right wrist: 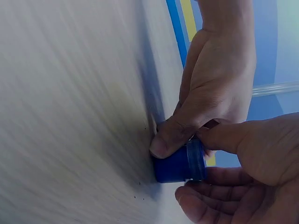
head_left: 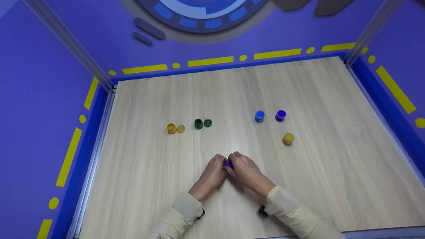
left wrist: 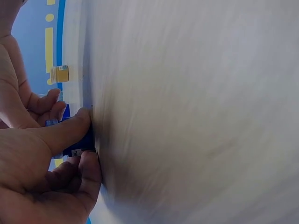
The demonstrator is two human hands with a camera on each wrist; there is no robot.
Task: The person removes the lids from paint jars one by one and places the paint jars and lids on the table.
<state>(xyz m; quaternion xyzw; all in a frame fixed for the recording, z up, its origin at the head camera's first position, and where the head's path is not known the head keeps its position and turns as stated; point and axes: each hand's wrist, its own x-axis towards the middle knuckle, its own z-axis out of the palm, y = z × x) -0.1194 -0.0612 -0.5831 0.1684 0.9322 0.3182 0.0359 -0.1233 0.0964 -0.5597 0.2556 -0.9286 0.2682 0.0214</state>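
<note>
Between both hands stands a small purple paint jar, looking dark blue in the wrist views. My left hand holds the jar's body low against the table, thumb on one side and fingers on the other. In the right wrist view the jar's clear ribbed lid sits on its top. My right hand grips this lid between thumb and fingers. A label shows on the jar's side in the left wrist view.
Back left on the wooden table are an uncapped yellow jar beside its lid, and an uncapped green jar beside its lid. Rightward stand capped blue, purple and yellow jars.
</note>
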